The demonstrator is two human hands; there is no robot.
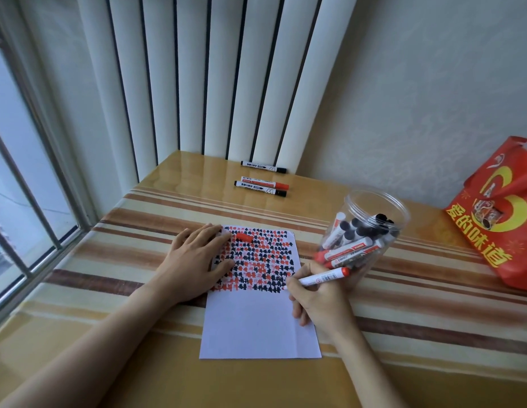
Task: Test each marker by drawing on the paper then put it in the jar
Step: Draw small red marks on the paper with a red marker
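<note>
Currently, red marker (321, 278) is being pinched by right hand (318, 301), paper (256, 319) being pressed by flat-fingered left hand (194, 260); light pressure advised.

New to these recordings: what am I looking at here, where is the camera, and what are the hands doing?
There is no machine; a person wears one camera on the head, looking down at their own hands. The left hand lies flat on the paper, steadying it. The right hand grips an uncapped red marker, tip at the rows of red and black marks. Its red cap lies on the paper. A clear jar holds markers. Three more markers lie farther back on the table; a red bag sits right.
</note>
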